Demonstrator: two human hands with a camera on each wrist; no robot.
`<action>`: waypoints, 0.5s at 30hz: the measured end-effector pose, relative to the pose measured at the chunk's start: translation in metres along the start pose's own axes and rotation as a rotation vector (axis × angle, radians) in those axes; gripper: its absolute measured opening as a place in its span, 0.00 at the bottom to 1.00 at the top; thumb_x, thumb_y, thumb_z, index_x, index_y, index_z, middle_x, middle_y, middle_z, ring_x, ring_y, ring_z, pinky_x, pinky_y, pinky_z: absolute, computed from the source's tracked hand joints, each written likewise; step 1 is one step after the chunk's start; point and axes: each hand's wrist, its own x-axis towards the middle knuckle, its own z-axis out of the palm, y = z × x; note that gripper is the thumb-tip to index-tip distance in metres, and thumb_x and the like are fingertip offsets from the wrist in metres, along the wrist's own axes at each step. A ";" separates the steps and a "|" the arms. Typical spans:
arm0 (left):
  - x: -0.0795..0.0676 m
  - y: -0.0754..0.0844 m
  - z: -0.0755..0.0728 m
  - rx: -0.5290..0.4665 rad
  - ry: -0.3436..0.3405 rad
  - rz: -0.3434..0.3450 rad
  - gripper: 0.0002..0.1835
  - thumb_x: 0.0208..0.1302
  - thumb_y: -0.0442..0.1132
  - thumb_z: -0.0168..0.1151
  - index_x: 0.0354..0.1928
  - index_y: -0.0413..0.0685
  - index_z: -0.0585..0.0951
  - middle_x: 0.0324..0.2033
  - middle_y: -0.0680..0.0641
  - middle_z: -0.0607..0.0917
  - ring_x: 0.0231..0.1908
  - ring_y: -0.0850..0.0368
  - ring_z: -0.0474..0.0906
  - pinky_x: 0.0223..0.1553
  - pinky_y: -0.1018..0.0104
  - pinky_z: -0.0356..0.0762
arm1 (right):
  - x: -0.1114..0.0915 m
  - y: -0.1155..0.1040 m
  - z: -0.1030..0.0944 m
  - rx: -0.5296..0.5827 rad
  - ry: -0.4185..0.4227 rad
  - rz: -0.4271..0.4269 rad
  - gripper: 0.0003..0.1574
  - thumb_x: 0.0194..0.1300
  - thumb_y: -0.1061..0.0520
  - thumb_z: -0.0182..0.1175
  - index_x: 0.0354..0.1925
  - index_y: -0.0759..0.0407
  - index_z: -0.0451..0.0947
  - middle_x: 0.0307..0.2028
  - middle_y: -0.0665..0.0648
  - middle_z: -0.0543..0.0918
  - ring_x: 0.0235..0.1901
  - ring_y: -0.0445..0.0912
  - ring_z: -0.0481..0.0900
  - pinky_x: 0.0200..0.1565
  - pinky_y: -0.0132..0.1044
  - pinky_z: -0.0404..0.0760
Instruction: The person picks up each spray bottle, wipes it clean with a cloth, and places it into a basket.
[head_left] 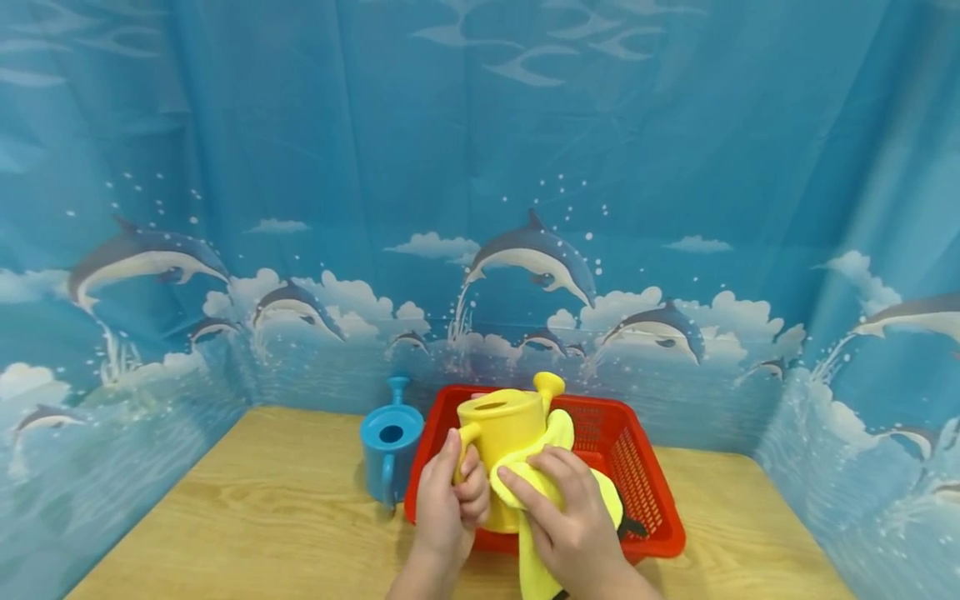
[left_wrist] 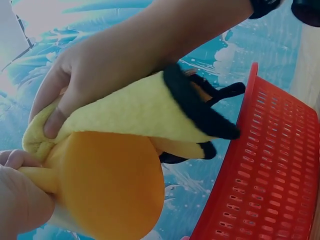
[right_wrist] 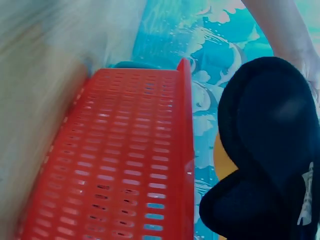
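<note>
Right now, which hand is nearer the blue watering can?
Left. The left hand, gripping the yellow watering can, is just right of the blue watering can; the right hand, on yellow fabric, is farther right.

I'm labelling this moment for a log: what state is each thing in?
Yellow watering can: held up by its handle
Yellow cloth: bunched against that can
Blue watering can: standing upright
Red basket: uncovered, upright
Left hand: gripping the handle
Right hand: holding the cloth
</note>
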 end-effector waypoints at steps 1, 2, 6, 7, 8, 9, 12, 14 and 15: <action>0.001 0.000 -0.001 -0.006 0.004 0.004 0.22 0.71 0.56 0.36 0.21 0.51 0.59 0.09 0.55 0.55 0.08 0.62 0.48 0.12 0.70 0.44 | -0.001 -0.001 0.000 -0.004 -0.002 -0.008 0.16 0.69 0.57 0.44 0.42 0.56 0.80 0.38 0.64 0.76 0.41 0.57 0.72 0.44 0.43 0.71; 0.001 0.000 -0.001 -0.012 0.005 0.012 0.22 0.71 0.55 0.36 0.21 0.52 0.59 0.09 0.55 0.55 0.08 0.62 0.48 0.12 0.70 0.43 | -0.002 -0.001 0.000 -0.009 -0.004 -0.014 0.17 0.69 0.57 0.44 0.42 0.56 0.80 0.38 0.63 0.76 0.41 0.57 0.72 0.43 0.43 0.71; 0.004 0.002 -0.002 -0.047 -0.013 0.058 0.22 0.72 0.53 0.34 0.20 0.53 0.59 0.09 0.56 0.55 0.08 0.62 0.47 0.12 0.67 0.39 | -0.006 -0.003 -0.001 -0.013 0.009 -0.051 0.16 0.69 0.57 0.44 0.41 0.55 0.80 0.37 0.63 0.75 0.39 0.57 0.72 0.39 0.42 0.73; 0.004 0.002 -0.002 -0.053 -0.015 0.066 0.22 0.72 0.53 0.34 0.20 0.53 0.60 0.09 0.56 0.55 0.08 0.62 0.47 0.12 0.67 0.38 | -0.006 -0.003 -0.001 -0.010 0.016 -0.062 0.16 0.68 0.58 0.44 0.40 0.55 0.80 0.36 0.63 0.75 0.39 0.56 0.72 0.38 0.42 0.73; 0.004 0.002 -0.003 -0.064 -0.021 0.074 0.22 0.72 0.53 0.34 0.20 0.53 0.60 0.09 0.56 0.55 0.08 0.62 0.47 0.12 0.66 0.37 | -0.007 -0.003 -0.001 -0.006 0.023 -0.073 0.15 0.68 0.58 0.45 0.40 0.55 0.80 0.36 0.63 0.75 0.38 0.56 0.72 0.38 0.42 0.73; 0.004 0.003 -0.003 -0.074 -0.027 0.078 0.22 0.73 0.53 0.33 0.20 0.53 0.60 0.09 0.57 0.55 0.08 0.62 0.46 0.12 0.65 0.36 | -0.008 -0.003 -0.001 -0.004 0.031 -0.085 0.15 0.68 0.58 0.45 0.39 0.55 0.80 0.36 0.63 0.75 0.38 0.56 0.72 0.38 0.42 0.73; 0.003 0.002 -0.003 -0.101 -0.036 0.069 0.22 0.73 0.52 0.32 0.20 0.53 0.60 0.09 0.57 0.55 0.08 0.63 0.46 0.12 0.65 0.35 | -0.011 -0.003 -0.002 0.006 0.044 -0.111 0.15 0.67 0.59 0.46 0.39 0.55 0.80 0.35 0.63 0.76 0.37 0.56 0.72 0.37 0.42 0.73; 0.003 0.002 -0.003 -0.104 -0.034 0.054 0.22 0.73 0.53 0.32 0.20 0.53 0.59 0.09 0.57 0.55 0.08 0.63 0.46 0.12 0.66 0.36 | -0.015 -0.003 -0.003 0.013 0.041 -0.116 0.14 0.67 0.59 0.46 0.40 0.55 0.80 0.35 0.63 0.76 0.37 0.56 0.72 0.37 0.42 0.73; 0.002 0.002 -0.003 -0.100 -0.031 0.047 0.22 0.73 0.53 0.32 0.20 0.53 0.59 0.09 0.57 0.55 0.08 0.63 0.46 0.12 0.66 0.36 | -0.017 -0.003 -0.003 0.017 0.039 -0.117 0.14 0.67 0.59 0.46 0.40 0.55 0.80 0.35 0.63 0.76 0.38 0.56 0.72 0.37 0.42 0.72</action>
